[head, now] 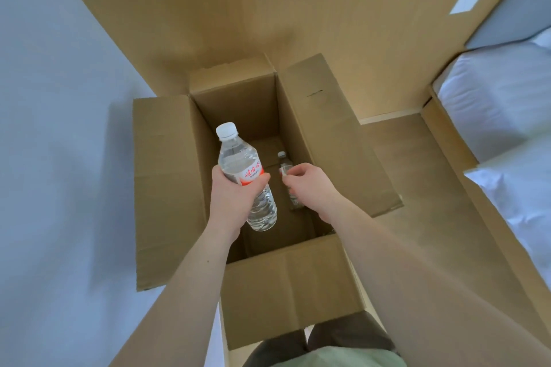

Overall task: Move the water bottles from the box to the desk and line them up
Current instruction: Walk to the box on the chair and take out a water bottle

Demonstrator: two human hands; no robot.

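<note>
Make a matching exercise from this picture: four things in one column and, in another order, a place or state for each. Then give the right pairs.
Things:
1. left hand
2. right hand
3. box
4. second bottle

Places or states:
A. open at the top, flaps folded out
B. holds a bottle with a red label above the box
C. lies down inside the box
D. reaches down into the box, fingers at the second bottle

Pairs: 1-B, 2-D, 3-A, 4-C

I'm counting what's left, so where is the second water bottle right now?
In the head view it lies down inside the open cardboard box, on the bottom: the second bottle, just under the right hand.
</note>
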